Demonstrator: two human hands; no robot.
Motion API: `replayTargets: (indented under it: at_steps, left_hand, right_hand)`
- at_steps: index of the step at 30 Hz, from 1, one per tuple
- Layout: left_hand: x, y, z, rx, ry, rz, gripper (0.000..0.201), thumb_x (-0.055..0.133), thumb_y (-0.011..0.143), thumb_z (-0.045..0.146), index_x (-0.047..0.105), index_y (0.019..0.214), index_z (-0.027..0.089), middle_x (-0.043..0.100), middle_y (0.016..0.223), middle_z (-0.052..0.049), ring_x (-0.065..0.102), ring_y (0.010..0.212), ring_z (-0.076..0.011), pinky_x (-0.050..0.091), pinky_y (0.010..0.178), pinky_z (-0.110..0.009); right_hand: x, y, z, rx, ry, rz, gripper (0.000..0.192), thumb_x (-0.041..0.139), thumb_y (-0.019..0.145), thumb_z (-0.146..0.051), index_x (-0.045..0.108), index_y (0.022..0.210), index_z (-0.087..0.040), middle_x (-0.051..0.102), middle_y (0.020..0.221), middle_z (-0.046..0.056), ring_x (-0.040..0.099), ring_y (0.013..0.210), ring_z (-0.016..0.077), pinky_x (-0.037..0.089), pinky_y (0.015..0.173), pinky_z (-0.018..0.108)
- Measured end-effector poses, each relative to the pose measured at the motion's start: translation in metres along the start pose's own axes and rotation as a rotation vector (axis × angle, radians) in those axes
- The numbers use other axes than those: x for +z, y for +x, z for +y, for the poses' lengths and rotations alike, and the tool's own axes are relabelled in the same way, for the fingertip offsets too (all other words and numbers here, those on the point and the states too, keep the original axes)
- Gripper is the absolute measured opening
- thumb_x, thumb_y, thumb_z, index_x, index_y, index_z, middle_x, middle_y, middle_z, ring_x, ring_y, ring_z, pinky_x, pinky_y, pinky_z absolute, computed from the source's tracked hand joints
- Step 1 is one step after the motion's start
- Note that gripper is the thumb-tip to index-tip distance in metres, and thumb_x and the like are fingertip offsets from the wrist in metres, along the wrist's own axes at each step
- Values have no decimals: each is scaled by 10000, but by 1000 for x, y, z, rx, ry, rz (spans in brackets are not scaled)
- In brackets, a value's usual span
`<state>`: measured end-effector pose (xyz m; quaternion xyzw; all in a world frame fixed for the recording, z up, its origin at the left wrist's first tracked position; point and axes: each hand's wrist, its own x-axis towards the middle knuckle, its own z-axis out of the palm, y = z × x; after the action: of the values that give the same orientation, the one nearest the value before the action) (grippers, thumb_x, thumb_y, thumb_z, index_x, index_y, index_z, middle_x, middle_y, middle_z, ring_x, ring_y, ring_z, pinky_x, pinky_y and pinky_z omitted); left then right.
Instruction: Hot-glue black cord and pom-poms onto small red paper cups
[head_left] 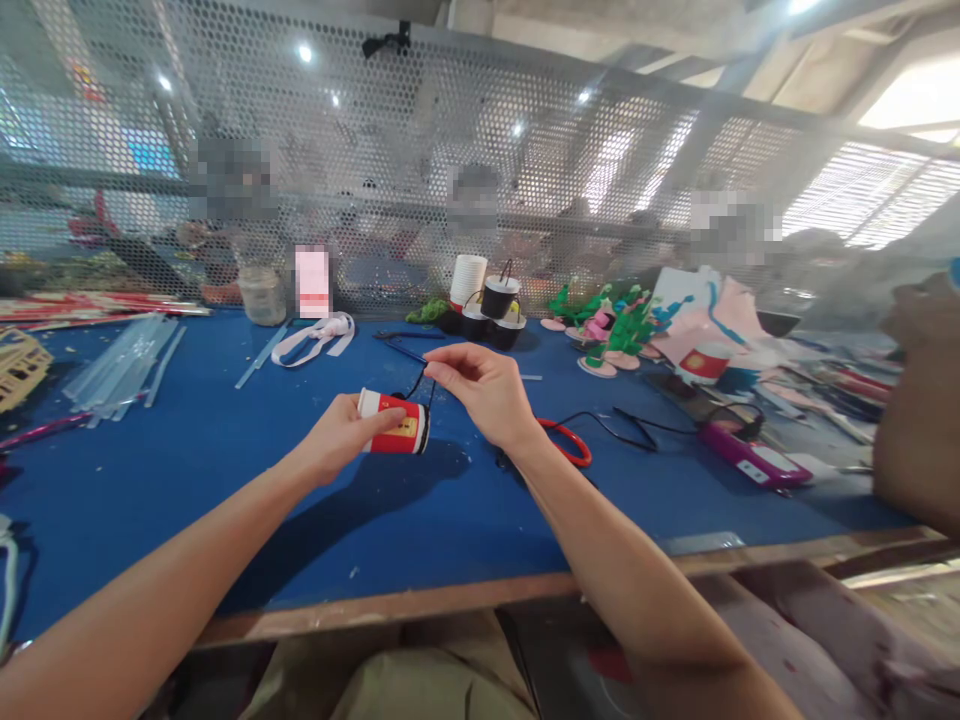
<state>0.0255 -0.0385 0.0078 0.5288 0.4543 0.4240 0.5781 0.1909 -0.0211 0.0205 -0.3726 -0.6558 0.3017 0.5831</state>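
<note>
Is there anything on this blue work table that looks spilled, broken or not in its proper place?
Nothing looks damaged. The left hand holds a small red paper cup on its side while the right hand pinches its thin black wire handle. Small pale scraps dot the blue table surface.

Above the blue surface (225, 470), the left hand (341, 435) holds a small red paper cup (394, 422) on its side, its open end towards the right. The right hand (487, 385) pinches a thin black wire (417, 380) that loops up from the cup's mouth. Just right of that wrist lie red-handled scissors (570, 445). Further back stand black cups (495, 305) beside a white cup stack (468, 280), with clear glue sticks (124, 362) at left and a perforated metal screen (375, 170) behind.
</note>
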Motion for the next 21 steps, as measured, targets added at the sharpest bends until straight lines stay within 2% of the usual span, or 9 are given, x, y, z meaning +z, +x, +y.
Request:
replayTargets:
  at_steps: [11, 21]
  left_hand:
    - [3, -2, 8, -26, 44, 71, 208, 706, 528, 295, 618, 558, 109, 637, 514, -29, 549, 463, -117, 390, 470, -214]
    - [5, -5, 5, 42, 110, 24, 180, 716, 520, 261, 640, 603, 121, 638, 519, 1, 528, 460, -99, 394, 480, -206]
  right_hand:
    - [-4, 0, -2, -10, -44, 29, 93, 626, 683, -247, 649, 746, -182, 660, 711, 3, 590, 646, 111, 478, 646, 258]
    - [-3, 3, 8, 2, -96, -9, 108, 613, 684, -255, 647, 748, -174, 661, 715, 14, 587, 651, 119, 472, 663, 265]
